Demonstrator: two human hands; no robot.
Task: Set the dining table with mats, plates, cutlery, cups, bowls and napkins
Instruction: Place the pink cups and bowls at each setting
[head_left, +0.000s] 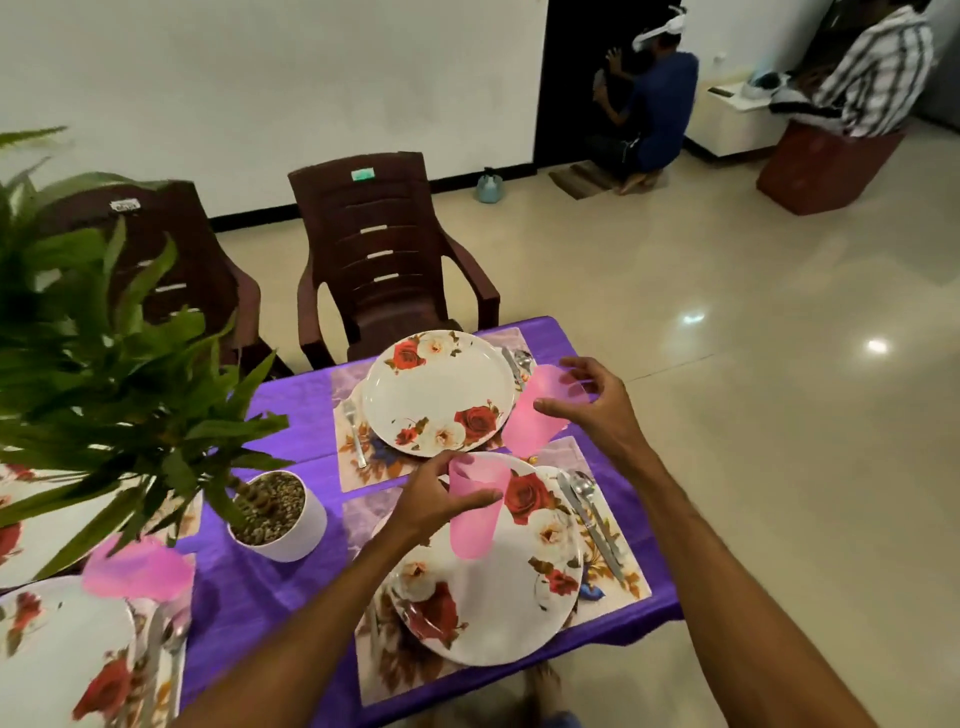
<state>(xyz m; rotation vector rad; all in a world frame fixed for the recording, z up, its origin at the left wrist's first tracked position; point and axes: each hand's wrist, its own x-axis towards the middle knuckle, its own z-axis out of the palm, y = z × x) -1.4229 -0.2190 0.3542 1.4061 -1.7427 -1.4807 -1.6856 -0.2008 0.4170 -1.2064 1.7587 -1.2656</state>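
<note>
A pink cup (478, 514) is held upright in the left hand (441, 496), thumb across its front and fingers curled round behind its rim, in the air over the far part of the near plate (498, 597). A second pink cup (537, 410) sits tilted just beside the right rim of the far plate (439, 389), close to the right edge of the worktop (260, 587). The right hand (592, 402) is cupped about it with fingers spread and curved, the thumb crossing the cup's front – whether it actually grips the cup I cannot tell. Both flowered plates rest on printed mats, the near mat (621, 571) by the near right corner and the far mat (363, 467) beyond it along the right edge. A knife (592, 535) and a spoon (583, 486) lie side by side on the near mat, right of its plate; a fork (355, 431) lies left of the far plate. Toward the middle of the purple-clothed worktop stands a potted plant (309, 530) in a white pot, its leaves spreading over the left side. A third pink cup (137, 569), blurred, is near the left edge beside another flowered plate (52, 649). Two dark brown chairs (384, 249) stand past the far edge – on a pale tiled floor.
</note>
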